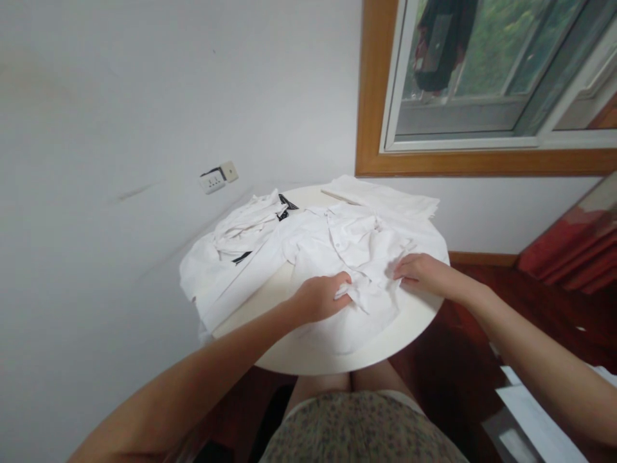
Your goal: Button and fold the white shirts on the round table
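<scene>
Head view: a white shirt [354, 251] is spread, rumpled, on a round table [380, 354]. A bunched fold of the shirt is gripped between the thumb and fingers of the left hand [322, 298]. The fingers of the right hand [417, 272] are curled at the shirt's right side; whether cloth is pinched by them cannot be told. Crumpled white cloth [248, 225] is positioned at the table's left; a flat white cloth [380, 196] is laid at the far edge.
</scene>
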The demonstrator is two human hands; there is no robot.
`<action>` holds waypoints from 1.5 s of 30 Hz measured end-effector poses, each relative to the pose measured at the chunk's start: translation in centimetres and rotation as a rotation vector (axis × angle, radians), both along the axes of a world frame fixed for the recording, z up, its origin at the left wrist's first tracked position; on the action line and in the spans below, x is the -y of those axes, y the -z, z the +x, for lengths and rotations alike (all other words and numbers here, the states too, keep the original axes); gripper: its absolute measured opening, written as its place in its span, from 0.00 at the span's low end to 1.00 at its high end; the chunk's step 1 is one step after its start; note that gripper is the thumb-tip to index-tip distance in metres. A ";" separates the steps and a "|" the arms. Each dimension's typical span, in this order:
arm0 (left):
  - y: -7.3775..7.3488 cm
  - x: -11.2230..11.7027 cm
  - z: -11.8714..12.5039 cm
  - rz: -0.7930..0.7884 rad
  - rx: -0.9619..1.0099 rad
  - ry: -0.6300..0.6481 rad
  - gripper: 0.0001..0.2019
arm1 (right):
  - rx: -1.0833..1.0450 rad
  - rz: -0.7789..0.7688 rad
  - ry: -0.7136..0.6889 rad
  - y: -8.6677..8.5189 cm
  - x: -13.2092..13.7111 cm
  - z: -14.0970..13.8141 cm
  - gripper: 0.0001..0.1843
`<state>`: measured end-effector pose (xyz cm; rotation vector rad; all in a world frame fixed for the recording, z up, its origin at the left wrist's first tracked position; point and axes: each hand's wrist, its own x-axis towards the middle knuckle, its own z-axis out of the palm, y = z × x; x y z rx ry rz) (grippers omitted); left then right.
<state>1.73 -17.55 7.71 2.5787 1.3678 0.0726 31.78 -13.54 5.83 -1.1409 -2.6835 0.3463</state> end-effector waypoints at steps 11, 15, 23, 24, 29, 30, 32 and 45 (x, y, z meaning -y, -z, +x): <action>-3.4 0.8 -1.4 -0.516 0.135 0.234 0.20 | -0.081 -0.269 -0.049 -7.1 2.0 -0.1 0.14; -3.2 -0.2 -2.8 -0.888 0.178 0.168 0.17 | -0.159 -0.165 -0.005 -8.8 2.9 -1.7 0.18; -1.2 0.9 -5.8 -1.392 0.181 0.141 0.22 | -0.131 -0.577 -0.314 -6.7 4.6 -6.1 0.20; -1.5 1.2 -6.0 -1.420 0.183 0.164 0.23 | -0.078 -0.713 -0.371 -6.4 4.3 -6.1 0.20; -2.9 0.9 -5.6 -1.328 0.322 0.361 0.26 | -0.242 -0.732 -0.242 -5.7 -1.1 -5.4 0.21; -2.7 0.3 -5.1 -1.241 0.411 0.358 0.25 | -0.315 -0.599 -0.139 -5.4 -2.8 -5.5 0.21; -1.7 -1.9 -3.7 -0.963 0.616 0.263 0.21 | -0.293 -0.350 0.097 -4.4 -6.1 -6.3 0.20; 7.2 -13.3 -2.3 0.314 -0.040 -0.534 0.27 | 0.171 0.166 0.479 5.2 -10.3 -11.7 0.30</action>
